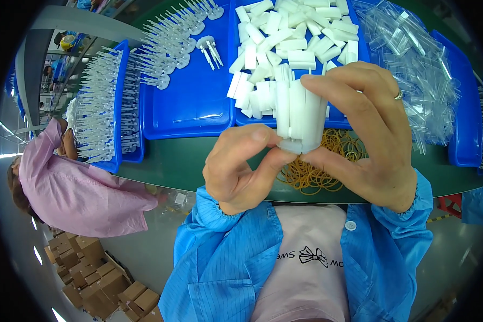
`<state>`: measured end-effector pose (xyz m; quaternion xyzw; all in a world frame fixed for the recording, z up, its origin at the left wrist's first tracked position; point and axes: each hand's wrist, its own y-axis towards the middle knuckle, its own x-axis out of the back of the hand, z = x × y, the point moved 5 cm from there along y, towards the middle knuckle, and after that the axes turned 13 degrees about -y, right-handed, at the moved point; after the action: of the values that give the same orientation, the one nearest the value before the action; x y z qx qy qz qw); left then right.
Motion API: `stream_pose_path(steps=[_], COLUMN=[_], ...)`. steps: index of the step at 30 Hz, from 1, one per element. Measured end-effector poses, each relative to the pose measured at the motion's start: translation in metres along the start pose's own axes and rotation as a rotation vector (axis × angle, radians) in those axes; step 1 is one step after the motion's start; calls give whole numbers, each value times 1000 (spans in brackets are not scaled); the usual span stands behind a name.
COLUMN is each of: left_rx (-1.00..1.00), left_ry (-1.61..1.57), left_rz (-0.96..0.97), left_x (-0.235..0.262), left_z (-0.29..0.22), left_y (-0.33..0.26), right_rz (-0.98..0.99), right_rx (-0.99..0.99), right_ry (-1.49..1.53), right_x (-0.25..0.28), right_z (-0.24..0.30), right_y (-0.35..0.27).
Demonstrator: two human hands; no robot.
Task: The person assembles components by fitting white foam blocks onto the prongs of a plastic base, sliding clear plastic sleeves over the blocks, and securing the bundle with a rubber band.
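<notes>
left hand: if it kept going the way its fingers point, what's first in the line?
The left hand points right, toward the bundle of white plastic pieces, whose bottom end it already touches. Beyond that sits the right hand, gripping the same bundle. Depth looks about level, though hard to confirm.

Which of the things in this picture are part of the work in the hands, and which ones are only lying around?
In use:
- left hand and right hand, gripping the bundle together
- bundle of white plastic pieces
- rubber bands, just beneath
- tray of loose white pieces

Lying about:
- clear comb-like parts
- clear plastic sleeves
- cardboard boxes on the floor
</notes>
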<state>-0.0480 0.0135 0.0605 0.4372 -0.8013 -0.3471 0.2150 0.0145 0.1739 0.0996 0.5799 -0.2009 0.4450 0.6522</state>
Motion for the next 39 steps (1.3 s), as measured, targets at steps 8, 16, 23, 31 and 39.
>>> stream_pose_path(steps=[8, 16, 23, 31, 39], left_rx=[79, 139, 81, 374, 632], left_ry=[15, 106, 242, -233, -509], left_rz=[103, 455, 478, -32, -102], left_x=[-3, 0, 0, 6, -4], left_z=[6, 14, 12, 22, 45], left_y=[20, 24, 28, 17, 12], right_rz=[37, 98, 111, 49, 38], right_rx=[-15, -24, -30, -43, -12], right_ry=[-35, -91, -110, -117, -151], right_x=[-5, -9, -10, -9, -11], right_z=[-1, 4, 3, 5, 14], right_y=[1, 2, 3, 3, 4])
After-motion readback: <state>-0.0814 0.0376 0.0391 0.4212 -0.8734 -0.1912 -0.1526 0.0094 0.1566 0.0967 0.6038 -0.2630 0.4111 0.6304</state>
